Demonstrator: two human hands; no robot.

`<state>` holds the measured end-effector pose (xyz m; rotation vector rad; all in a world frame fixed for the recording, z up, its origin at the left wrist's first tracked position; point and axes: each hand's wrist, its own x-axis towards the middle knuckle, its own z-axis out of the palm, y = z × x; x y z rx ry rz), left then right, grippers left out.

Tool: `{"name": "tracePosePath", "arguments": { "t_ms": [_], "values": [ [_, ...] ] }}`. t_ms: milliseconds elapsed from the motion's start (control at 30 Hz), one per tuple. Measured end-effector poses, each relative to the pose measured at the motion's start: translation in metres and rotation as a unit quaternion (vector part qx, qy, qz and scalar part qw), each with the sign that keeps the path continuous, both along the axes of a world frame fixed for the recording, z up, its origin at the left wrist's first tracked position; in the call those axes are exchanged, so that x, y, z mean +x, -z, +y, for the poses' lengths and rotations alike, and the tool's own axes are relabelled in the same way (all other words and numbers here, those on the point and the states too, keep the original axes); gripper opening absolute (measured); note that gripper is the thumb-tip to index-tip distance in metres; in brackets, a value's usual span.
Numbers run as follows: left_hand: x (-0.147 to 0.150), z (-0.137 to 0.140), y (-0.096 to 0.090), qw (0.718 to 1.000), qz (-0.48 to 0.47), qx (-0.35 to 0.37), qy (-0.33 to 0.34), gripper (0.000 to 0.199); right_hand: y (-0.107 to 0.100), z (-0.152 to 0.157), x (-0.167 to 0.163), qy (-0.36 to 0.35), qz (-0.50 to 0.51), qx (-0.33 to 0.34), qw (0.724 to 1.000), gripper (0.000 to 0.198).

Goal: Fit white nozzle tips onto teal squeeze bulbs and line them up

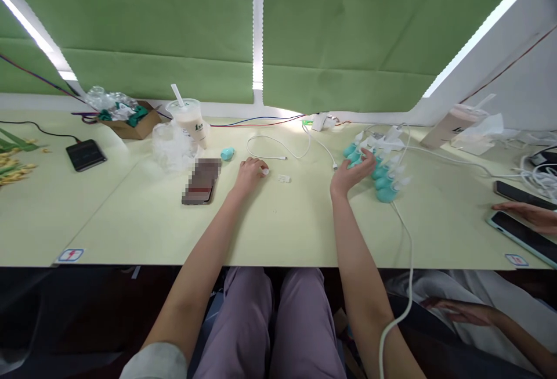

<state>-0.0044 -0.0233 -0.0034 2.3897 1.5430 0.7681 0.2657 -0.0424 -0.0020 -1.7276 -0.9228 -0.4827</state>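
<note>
My left hand (250,174) rests on the table with its fingers curled together around a small round white piece (265,172). Just right of it lies a small white plastic part (284,179). A lone teal rounded piece (227,154) sits beyond my left hand. My right hand (352,174) is over the left side of a cluster of teal rounded pieces (383,183) with clear film-like tips. Its fingers are apart, and I see nothing held between them. Close by is the plug end of a white cable (335,166).
A phone (201,181) lies left of my left arm. Behind it stand a plastic bag (173,145), a drink cup (190,118) and a cardboard box (133,126). A white cable (410,251) hangs over the front edge. At right, another person's hand (528,215) is by a phone (524,238).
</note>
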Motion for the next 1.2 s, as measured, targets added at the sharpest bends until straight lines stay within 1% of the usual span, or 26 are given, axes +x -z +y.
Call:
{"name": "tracePosePath", "arguments": {
  "t_ms": [100,200,267,333,400,433,500,533,600,633,700,767,867,967,1033,1100,1167,1200],
  "values": [
    [0.001,-0.001,0.0,1.0,0.022,-0.02,0.0,0.025,-0.003,-0.002,-0.013,-0.068,-0.027,-0.024,0.997,0.045],
    [0.002,-0.007,0.0,0.997,0.065,-0.042,0.01,0.029,-0.001,0.0,-0.019,-0.125,-0.029,-0.012,0.992,0.042],
    [-0.001,-0.012,-0.002,0.996,0.083,-0.036,0.012,0.039,0.002,0.002,-0.02,-0.145,-0.019,0.002,0.989,0.04],
    [-0.013,-0.017,-0.009,0.996,0.084,-0.021,-0.003,0.046,0.004,0.003,-0.021,-0.154,-0.008,0.009,0.988,0.039],
    [-0.036,-0.018,-0.02,0.997,0.062,0.002,-0.053,0.046,0.006,0.004,-0.022,-0.161,0.0,0.013,0.987,0.038],
    [-0.052,-0.017,-0.026,0.994,0.037,0.024,-0.097,0.045,0.006,0.004,-0.022,-0.164,0.003,0.015,0.986,0.038],
    [-0.092,-0.01,-0.038,0.982,-0.015,0.074,-0.175,0.041,0.007,0.004,-0.023,-0.169,0.009,0.02,0.985,0.037],
    [-0.114,-0.005,-0.042,0.975,-0.041,0.091,-0.197,0.04,0.007,0.004,-0.023,-0.171,0.012,0.022,0.985,0.037],
    [-0.16,0.005,-0.044,0.968,-0.086,0.079,-0.221,0.036,0.006,0.004,-0.024,-0.174,0.019,0.024,0.984,0.036],
    [-0.181,0.009,-0.042,0.97,-0.09,0.061,-0.217,0.033,0.006,0.004,-0.024,-0.177,0.023,0.024,0.984,0.035],
    [-0.215,0.011,-0.035,0.977,-0.048,0.015,-0.208,0.029,0.006,0.005,-0.025,-0.184,0.03,0.023,0.982,0.034],
    [-0.238,0.006,-0.027,0.975,0.042,-0.019,-0.215,0.029,0.006,0.006,-0.025,-0.191,0.035,0.023,0.981,0.033],
    [-0.25,-0.006,-0.02,0.958,0.19,-0.033,-0.213,0.035,0.007,0.007,-0.025,-0.201,0.041,0.029,0.978,0.032],
    [-0.249,-0.014,-0.023,0.929,0.287,-0.025,-0.232,0.03,0.008,0.008,-0.024,-0.215,0.044,0.027,0.975,0.032],
    [-0.248,-0.018,-0.027,0.912,0.314,-0.023,-0.264,0.028,0.008,0.008,-0.024,-0.221,0.048,0.027,0.974,0.031],
    [-0.25,-0.021,-0.031,0.897,0.32,-0.026,-0.303,0.032,0.009,0.008,-0.023,-0.224,0.053,0.031,0.973,0.031],
    [-0.253,-0.022,-0.033,0.895,0.306,-0.019,-0.324,0.032,0.009,0.009,-0.023,-0.228,0.057,0.033,0.971,0.031],
    [-0.254,-0.021,-0.034,0.901,0.292,-0.006,-0.321,0.029,0.009,0.009,-0.023,-0.229,0.059,0.033,0.971,0.031]
  ]
}}
